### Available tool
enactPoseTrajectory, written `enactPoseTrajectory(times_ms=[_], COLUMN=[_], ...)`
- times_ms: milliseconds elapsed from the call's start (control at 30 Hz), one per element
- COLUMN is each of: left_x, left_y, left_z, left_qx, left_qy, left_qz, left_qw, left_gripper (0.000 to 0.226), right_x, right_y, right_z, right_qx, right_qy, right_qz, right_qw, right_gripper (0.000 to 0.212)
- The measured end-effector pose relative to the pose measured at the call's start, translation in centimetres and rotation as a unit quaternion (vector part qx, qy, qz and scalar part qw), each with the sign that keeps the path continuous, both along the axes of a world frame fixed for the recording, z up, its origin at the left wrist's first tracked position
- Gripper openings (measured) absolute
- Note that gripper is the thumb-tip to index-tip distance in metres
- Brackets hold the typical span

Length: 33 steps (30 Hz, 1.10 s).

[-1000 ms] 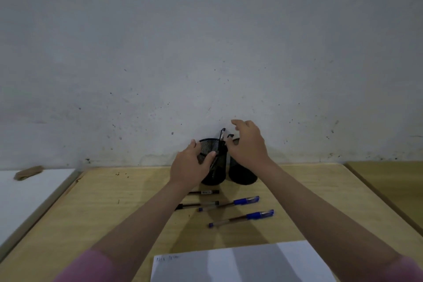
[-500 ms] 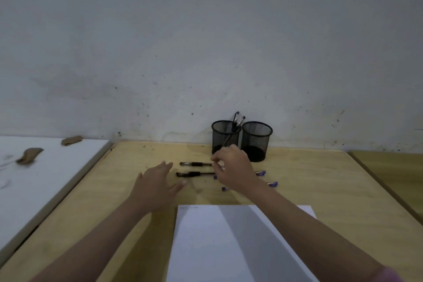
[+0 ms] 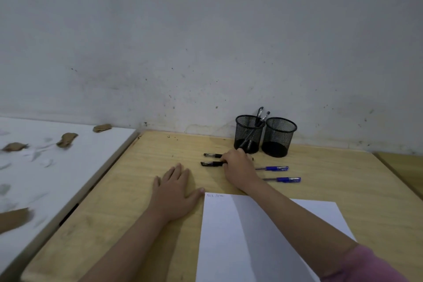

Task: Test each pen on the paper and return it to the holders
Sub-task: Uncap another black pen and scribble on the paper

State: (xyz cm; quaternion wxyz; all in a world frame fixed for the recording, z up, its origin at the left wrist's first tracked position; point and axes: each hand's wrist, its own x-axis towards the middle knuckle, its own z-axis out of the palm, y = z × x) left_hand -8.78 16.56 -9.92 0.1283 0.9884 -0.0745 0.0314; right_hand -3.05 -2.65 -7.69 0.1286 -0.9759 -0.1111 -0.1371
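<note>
Two black mesh holders stand by the wall: the left holder (image 3: 248, 134) has two pens leaning in it, the right holder (image 3: 279, 136) looks empty. Two black pens lie in front, one further back (image 3: 211, 155) and one nearer (image 3: 210, 163). My right hand (image 3: 238, 167) lies over both and its fingers curl round the nearer black pen. Two blue pens (image 3: 273, 168) (image 3: 283, 179) lie to the right. My left hand (image 3: 174, 192) rests flat on the wooden table (image 3: 137, 201), thumb touching the white paper (image 3: 263, 242).
A white surface (image 3: 45, 178) with brown scraps adjoins the table on the left. The wall rises right behind the holders. Another wooden surface (image 3: 402, 167) begins at the far right.
Both hands came back from the holders. My right hand dropped onto the black pens and closed on the nearer one; my left hand settled flat beside the paper. The camera tilted down.
</note>
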Motion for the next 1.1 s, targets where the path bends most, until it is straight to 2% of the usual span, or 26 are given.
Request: enactPoseTrajectory(times_ms=[133, 200, 300, 400, 467, 567, 667, 733, 833, 900, 967, 1100], left_x=[-0.3, -0.7, -1.8, -3.3, -4.3, -5.7, -7.0, -7.5, -8.3, -8.8, -9.2, -9.0], left_y=[0.0, 0.1, 0.1, -0.9, -1.7, -2.8, -3.9, -4.6, -5.6, -6.1, -6.5, -5.9], left_z=[0.3, 0.4, 0.6, 1.5, 2.0, 2.7, 3.8, 4.4, 5.1, 5.5, 5.6, 5.8], left_qx=[-0.053, -0.103, -0.167, -0.204, -0.236, -0.317, -0.422, -0.474, -0.498, -0.501, -0.499, -0.495], left_qy=[-0.012, -0.068, -0.197, -0.258, -0.269, -0.246, -0.199, -0.171, -0.135, -0.115, -0.098, -0.077], left_qz=[-0.001, -0.008, -0.029, -0.051, -0.066, -0.056, -0.018, -0.005, -0.028, -0.047, -0.062, -0.077], left_qw=[0.999, 0.992, 0.966, 0.943, 0.931, 0.914, 0.884, 0.864, 0.856, 0.857, 0.859, 0.862], left_gripper=[0.098, 0.097, 0.072, 0.041, 0.023, 0.015, 0.015, 0.016, 0.017, 0.016, 0.015, 0.014], right_x=[-0.3, -1.2, -3.1, -5.4, -6.8, -8.8, -11.4, -13.6, -15.8, -16.4, -16.6, -17.1], right_y=[0.2, 0.3, 0.2, -0.3, -0.8, -1.7, -2.2, -2.0, -1.2, -0.9, -0.7, -0.5], right_z=[-0.1, 0.3, 0.7, 1.0, 1.3, 1.9, 2.4, 2.6, 2.6, 2.8, 3.4, 4.1], right_qx=[0.011, 0.015, 0.018, 0.032, 0.039, 0.056, 0.163, 0.291, 0.471, 0.515, 0.545, 0.549], right_qy=[-0.048, -0.077, -0.148, -0.176, -0.193, -0.265, -0.351, -0.317, -0.164, -0.109, -0.105, -0.118], right_qz=[0.012, 0.038, 0.084, 0.119, 0.127, 0.103, 0.052, 0.02, -0.032, -0.042, -0.036, -0.039], right_qw=[0.999, 0.996, 0.985, 0.977, 0.972, 0.957, 0.921, 0.903, 0.866, 0.849, 0.831, 0.827], right_gripper=[0.028, 0.025, 0.019, 0.02, 0.021, 0.018, 0.004, 0.004, 0.014, 0.014, 0.008, 0.018])
